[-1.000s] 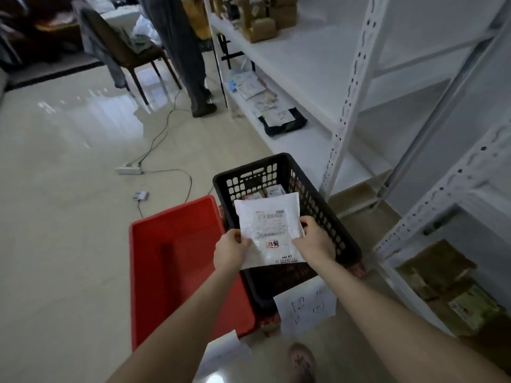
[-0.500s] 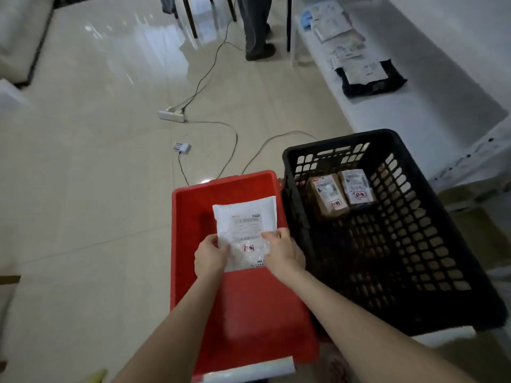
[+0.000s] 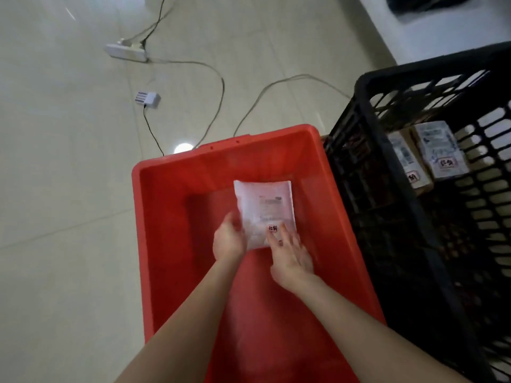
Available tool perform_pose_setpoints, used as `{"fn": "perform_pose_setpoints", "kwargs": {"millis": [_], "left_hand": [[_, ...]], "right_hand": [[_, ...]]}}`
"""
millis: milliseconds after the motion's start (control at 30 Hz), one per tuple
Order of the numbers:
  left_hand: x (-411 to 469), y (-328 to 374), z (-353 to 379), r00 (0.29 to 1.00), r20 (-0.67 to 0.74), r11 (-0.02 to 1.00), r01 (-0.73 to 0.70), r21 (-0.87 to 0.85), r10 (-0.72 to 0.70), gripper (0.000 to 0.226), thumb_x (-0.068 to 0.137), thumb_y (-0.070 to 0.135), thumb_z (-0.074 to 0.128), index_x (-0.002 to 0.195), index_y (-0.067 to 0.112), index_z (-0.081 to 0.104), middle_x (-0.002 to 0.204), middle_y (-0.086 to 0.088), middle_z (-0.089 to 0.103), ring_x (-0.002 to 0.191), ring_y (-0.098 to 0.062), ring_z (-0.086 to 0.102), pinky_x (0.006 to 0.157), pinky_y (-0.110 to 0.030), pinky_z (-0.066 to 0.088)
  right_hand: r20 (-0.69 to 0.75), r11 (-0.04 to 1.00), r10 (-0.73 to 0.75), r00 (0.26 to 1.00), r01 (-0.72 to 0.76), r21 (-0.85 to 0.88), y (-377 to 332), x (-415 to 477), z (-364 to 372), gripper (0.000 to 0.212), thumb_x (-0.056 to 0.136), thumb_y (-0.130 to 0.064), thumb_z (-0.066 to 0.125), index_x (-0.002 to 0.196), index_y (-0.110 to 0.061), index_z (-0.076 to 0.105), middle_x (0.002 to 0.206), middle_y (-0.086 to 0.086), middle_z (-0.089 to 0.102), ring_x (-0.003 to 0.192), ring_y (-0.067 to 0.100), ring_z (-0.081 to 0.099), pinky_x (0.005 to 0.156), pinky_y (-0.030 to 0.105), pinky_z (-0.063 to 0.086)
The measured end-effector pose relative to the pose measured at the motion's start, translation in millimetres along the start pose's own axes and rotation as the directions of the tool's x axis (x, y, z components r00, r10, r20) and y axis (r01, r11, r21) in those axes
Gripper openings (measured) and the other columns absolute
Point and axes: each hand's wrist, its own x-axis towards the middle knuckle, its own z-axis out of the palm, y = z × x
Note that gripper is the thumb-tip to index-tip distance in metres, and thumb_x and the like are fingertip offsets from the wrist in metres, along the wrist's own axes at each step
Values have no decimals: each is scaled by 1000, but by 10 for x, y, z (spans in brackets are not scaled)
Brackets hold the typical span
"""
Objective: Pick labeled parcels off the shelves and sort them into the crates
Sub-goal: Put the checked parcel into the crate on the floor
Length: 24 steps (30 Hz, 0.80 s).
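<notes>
A flat white parcel (image 3: 265, 208) with a printed label and a red stamp lies low inside the red crate (image 3: 171, 172), near its far end. My left hand (image 3: 229, 240) curls around the parcel's near-left edge. My right hand (image 3: 291, 254) rests with fingers spread flat on the near-right corner, next to the stamp. The picture is blurred by motion, so I cannot see whether the parcel touches the crate floor. To the right stands the black lattice crate (image 3: 367, 87) holding two labeled parcels (image 3: 439, 150).
On the tiled floor beyond the red crate lie a white power strip (image 3: 125, 51), a small white adapter (image 3: 148, 99) and trailing cables (image 3: 218, 87). A white bottom shelf (image 3: 442, 31) runs along the upper right, behind the black crate.
The parcel moved from over the black crate to the red crate and down into it. My view tilted downward and closer. My right hand's fingers have spread out on top of the parcel.
</notes>
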Motion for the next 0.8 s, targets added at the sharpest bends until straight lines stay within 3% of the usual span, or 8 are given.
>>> {"fn": "perform_pose_setpoints", "kwargs": {"millis": [67,133,233,433,533,633,800], "left_hand": [[13,-107,160,980,113,955,-187,230,165,64,90,7,50,147,27,29,141,-8,41,121,-32,49,89,-40,45],[-16,-241,307,927,256,846,-359,394,274,72,90,7,47,150,35,19,152,-5,23,128,-30,40,95,-41,44],[-7,-359,462,877,400,802,-431,413,266,72,92,10,47,149,39,17,160,0,3,140,-28,25,105,-40,38],[90,-162,420,826,513,832,-443,334,234,73,92,10,48,151,36,14,161,0,2,145,-27,18,111,-39,31],[-110,-45,278,848,479,804,-441,398,228,75,88,3,43,151,32,14,160,-2,7,143,-27,21,106,-42,37],[-410,143,63,866,433,733,-461,500,250,78,84,2,46,151,29,15,160,-3,9,142,-27,23,102,-40,38],[-1006,611,-353,826,439,569,-563,599,354,80,82,12,59,149,28,18,159,-3,9,141,-24,23,103,-35,36]], "right_hand": [[71,1000,17,997,-15,-21,51,140,110,87,88,-13,56,152,-36,2,159,0,-17,147,27,-8,117,38,13],[122,998,33,992,-28,-49,93,242,196,86,89,-15,56,152,-34,1,159,1,-21,147,27,-11,119,39,12],[144,997,44,989,-34,-72,141,362,219,84,90,-16,56,152,-32,3,159,2,-20,147,28,-13,119,40,11],[105,995,69,992,-62,-74,219,411,-10,83,90,-17,56,152,-31,4,159,2,-18,146,29,-15,119,42,11],[83,997,77,994,-75,-30,219,122,-39,82,89,-16,57,152,-30,5,160,4,-15,147,28,-12,118,42,13],[34,996,89,995,-90,22,215,-256,-169,83,89,-15,56,152,-30,5,160,4,-10,147,27,-5,116,42,16],[-63,990,104,993,-97,100,232,-971,-675,81,88,-8,54,151,-31,8,160,3,-3,146,26,8,113,38,26]]}}
